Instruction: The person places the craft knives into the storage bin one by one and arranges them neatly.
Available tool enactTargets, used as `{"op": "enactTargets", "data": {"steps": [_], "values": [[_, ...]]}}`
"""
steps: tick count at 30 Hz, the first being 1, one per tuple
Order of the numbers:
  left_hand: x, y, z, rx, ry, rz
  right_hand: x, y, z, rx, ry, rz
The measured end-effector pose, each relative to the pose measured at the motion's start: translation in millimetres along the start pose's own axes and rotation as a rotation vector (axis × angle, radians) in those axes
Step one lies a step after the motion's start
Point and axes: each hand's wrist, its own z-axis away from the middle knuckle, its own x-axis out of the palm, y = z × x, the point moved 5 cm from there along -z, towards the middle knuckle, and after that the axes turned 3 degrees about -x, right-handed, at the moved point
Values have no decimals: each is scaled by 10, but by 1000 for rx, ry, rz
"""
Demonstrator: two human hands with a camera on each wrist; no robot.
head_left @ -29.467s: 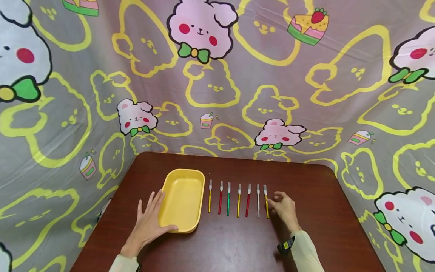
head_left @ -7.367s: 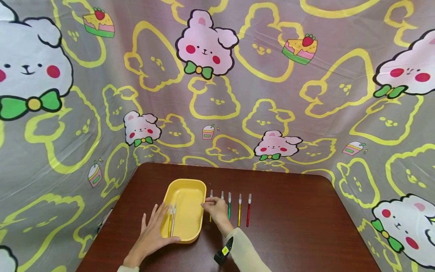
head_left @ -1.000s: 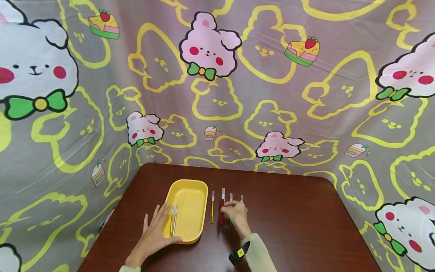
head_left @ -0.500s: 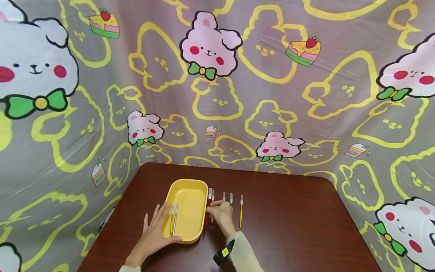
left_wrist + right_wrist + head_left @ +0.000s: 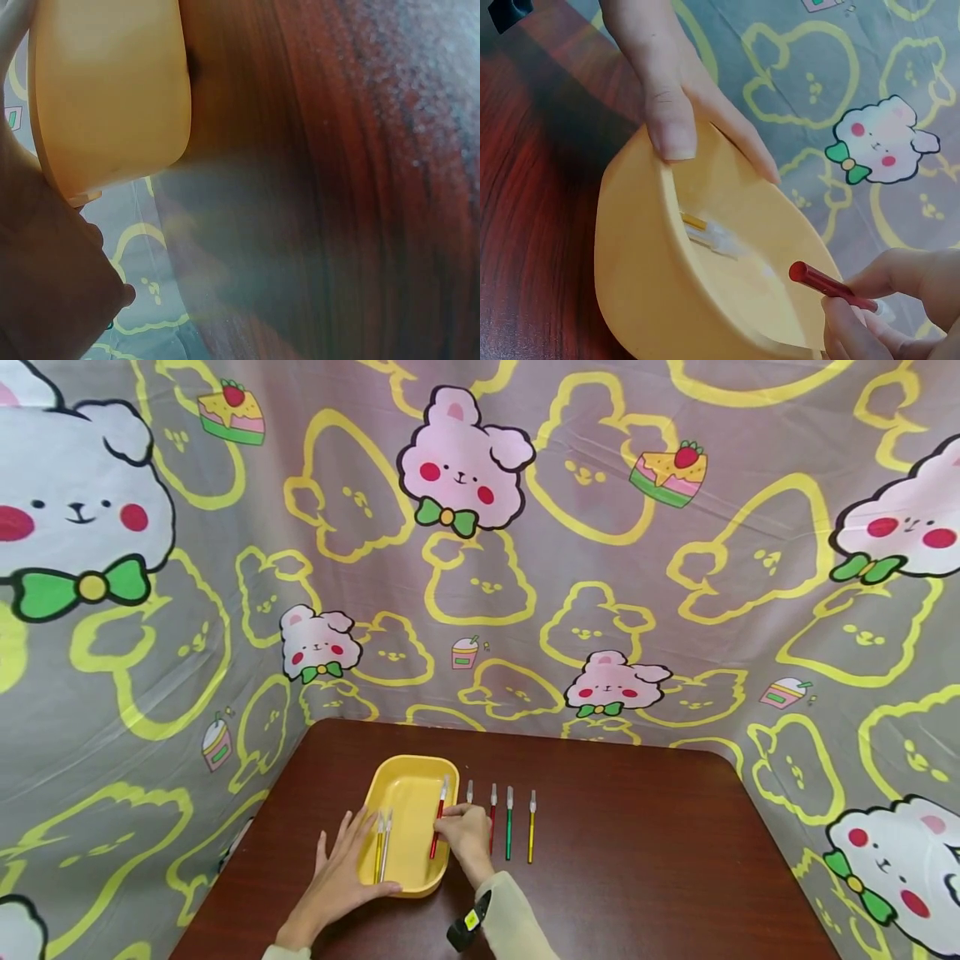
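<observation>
My right hand (image 5: pixel 467 835) pinches a red craft knife (image 5: pixel 439 814) with a clear cap, between thumb and fingertips. In the head view it overlaps the right part of the yellow tray (image 5: pixel 455 777); the right wrist view shows the red handle's blunt end (image 5: pixel 801 271) over the tray's inside. My left hand (image 5: pixel 339 864) rests on the tray's near left corner, fingers spread along the left rim and thumb at the near rim. Inside the tray, beside the left fingers, lie a yellow craft knife (image 5: pixel 378 856) and a silver one (image 5: pixel 386 852).
Right of the tray, a row of capped knives lies on the brown table (image 5: pixel 637 843): one partly hidden behind the right hand with its clear cap (image 5: pixel 470 792) showing, then a red (image 5: pixel 492 827), a green (image 5: pixel 509 827) and a yellow one (image 5: pixel 532 831). Patterned cloth (image 5: pixel 495 610) surrounds the table.
My right hand has carried the red knife leftward from above the row to over the tray. Longer ago, the tray held no knives and the row reached farther right. The left hand stays on the tray.
</observation>
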Motion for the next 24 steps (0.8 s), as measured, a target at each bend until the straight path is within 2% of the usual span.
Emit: {"op": "enactTargets", "data": {"steps": [9, 15, 18, 24], "values": [[2, 2, 6, 12, 18, -6, 112, -56, 37, -4, -19, 43], [6, 7, 0, 18, 24, -4, 248, -100, 86, -39, -9, 81], [10, 8, -3, 14, 18, 1, 307, -115, 125, -67, 4, 133], [16, -7, 7, 8, 19, -4, 437, -67, 197, -68, -4, 207]]}}
